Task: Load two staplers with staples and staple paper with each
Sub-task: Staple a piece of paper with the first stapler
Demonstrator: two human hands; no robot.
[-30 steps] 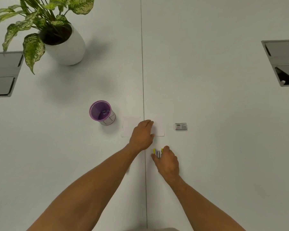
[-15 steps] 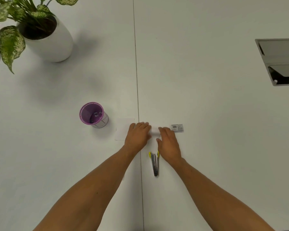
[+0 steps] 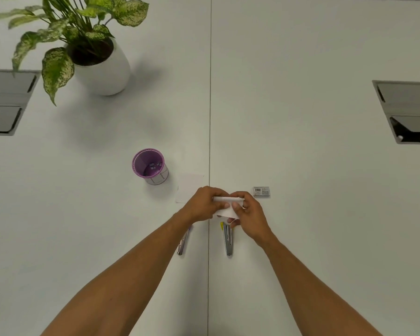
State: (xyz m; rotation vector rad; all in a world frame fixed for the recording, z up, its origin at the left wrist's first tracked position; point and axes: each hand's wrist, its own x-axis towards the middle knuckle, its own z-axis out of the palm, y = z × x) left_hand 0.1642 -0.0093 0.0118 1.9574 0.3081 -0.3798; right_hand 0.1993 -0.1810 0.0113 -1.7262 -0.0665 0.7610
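Note:
My left hand (image 3: 203, 203) and my right hand (image 3: 249, 212) together hold a small white slip of paper (image 3: 226, 210) just above the table, fingers pinching it from both sides. Under my right hand a yellow-tipped metal stapler (image 3: 228, 240) lies on the table. A second stapler with a purple tip (image 3: 183, 242) lies beside my left forearm, partly hidden by it. Another white sheet of paper (image 3: 188, 186) lies flat beyond my left hand. A small staple box (image 3: 261, 191) sits to the right of my hands.
A purple pen cup (image 3: 150, 169) with small clips inside stands left of the paper. A potted plant in a white pot (image 3: 102, 69) is at the far left. Recessed cable boxes sit at the left edge (image 3: 3, 103) and right edge (image 3: 407, 110). A seam (image 3: 210, 93) runs down the table.
My right hand let go of the yellow-tipped stapler and moved up to the paper. Both hands have lifted a slip of paper off the table. The purple-tipped stapler has come into view.

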